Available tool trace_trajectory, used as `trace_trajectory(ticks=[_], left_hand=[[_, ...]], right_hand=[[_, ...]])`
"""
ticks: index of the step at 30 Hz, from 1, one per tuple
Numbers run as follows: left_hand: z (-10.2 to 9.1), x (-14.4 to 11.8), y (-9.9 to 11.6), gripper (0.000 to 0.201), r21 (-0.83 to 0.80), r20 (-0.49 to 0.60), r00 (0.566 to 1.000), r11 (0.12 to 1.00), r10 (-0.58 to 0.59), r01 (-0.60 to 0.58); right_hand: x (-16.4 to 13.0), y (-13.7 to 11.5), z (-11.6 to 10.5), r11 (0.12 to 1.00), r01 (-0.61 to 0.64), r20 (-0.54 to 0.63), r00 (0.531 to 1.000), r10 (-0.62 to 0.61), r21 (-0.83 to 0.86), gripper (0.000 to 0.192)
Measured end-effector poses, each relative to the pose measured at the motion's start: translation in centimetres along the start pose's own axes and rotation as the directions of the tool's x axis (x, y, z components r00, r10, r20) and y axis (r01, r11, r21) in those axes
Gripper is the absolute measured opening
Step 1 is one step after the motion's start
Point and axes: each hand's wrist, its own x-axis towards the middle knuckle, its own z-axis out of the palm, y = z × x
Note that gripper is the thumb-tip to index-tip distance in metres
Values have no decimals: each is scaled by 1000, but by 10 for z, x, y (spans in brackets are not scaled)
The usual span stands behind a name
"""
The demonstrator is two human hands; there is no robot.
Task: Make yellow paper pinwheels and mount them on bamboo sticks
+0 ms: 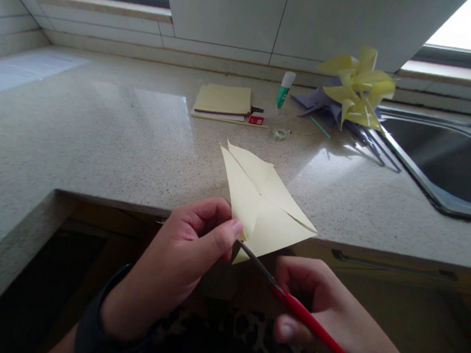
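A square sheet of pale yellow paper (270,201) with diagonal slits from its corners is pinched at its near-left edge between the thumb and fingers of my left hand (196,250). My right hand (310,304) grips a pair of scissors (313,326) by the red handles. Seen nearly edge-on, their metal blades reach the paper's near corner beside my left thumb. How far the blades are apart cannot be made out. The paper is held up over the front edge of the counter.
On the speckled counter (119,133) lie a stack of yellow paper (225,97), a small red box (256,120), a thin stick (224,120) and a roll of clear tape (281,134). A glue stick (284,90) stands behind. Yellow (361,88) and purple pinwheels (316,102) rest by the sink (434,207).
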Motion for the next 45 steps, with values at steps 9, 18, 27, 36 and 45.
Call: trace_trajectory(ticks=[9, 18, 27, 36, 45], left_hand=[[-1, 1, -1, 25, -1, 18, 1000, 1000, 21, -21], [-2, 1, -2, 23, 10, 17, 1000, 1000, 24, -24], [-1, 3, -2, 22, -28, 30, 1000, 1000, 6, -5], [-4, 5, -1, 22, -136, 88, 996, 990, -34, 46], [-4, 6, 1, 24, -106, 71, 997, 994, -7, 15]], right_hand=[[-1, 3, -2, 1000, -3, -5, 1000, 3, 25, 43], [-3, 0, 1, 997, -39, -6, 999, 40, 70, 42], [-1, 0, -2, 1000, -16, -19, 1000, 15, -15, 44], [-4, -4, -2, 979, -64, -89, 995, 48, -193, 46], [-7, -8, -1, 966, -33, -71, 997, 15, -257, 55]])
